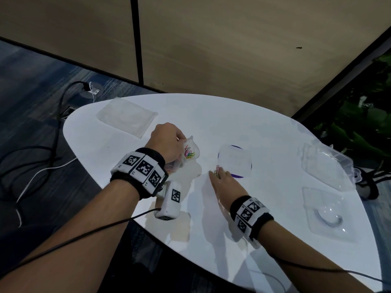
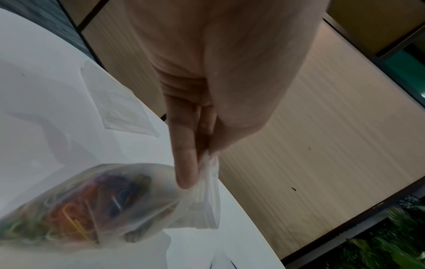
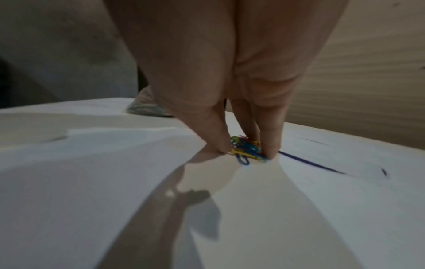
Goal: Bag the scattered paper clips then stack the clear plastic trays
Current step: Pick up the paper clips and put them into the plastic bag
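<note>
My left hand [image 1: 167,142] pinches the rim of a small clear bag [image 1: 189,150] half full of coloured paper clips [image 2: 76,209], held just above the white table [image 1: 264,132]. The bag's mouth [image 2: 207,196] hangs from my thumb and fingers. My right hand [image 1: 224,179] reaches down to the table, and its fingertips [image 3: 271,151] pinch a small heap of coloured paper clips [image 3: 246,149] lying on the surface. A clear tray with a purple rim [image 1: 234,160] lies just beyond that heap. Two more clear trays [image 1: 325,166] [image 1: 328,216] sit at the right.
A flat clear plastic bag [image 1: 127,117] lies at the table's far left. A white sensor block [image 1: 170,200] hangs under my left wrist. Cables [image 1: 53,127] run over the floor at the left, and plants [image 1: 364,127] stand beyond the right edge.
</note>
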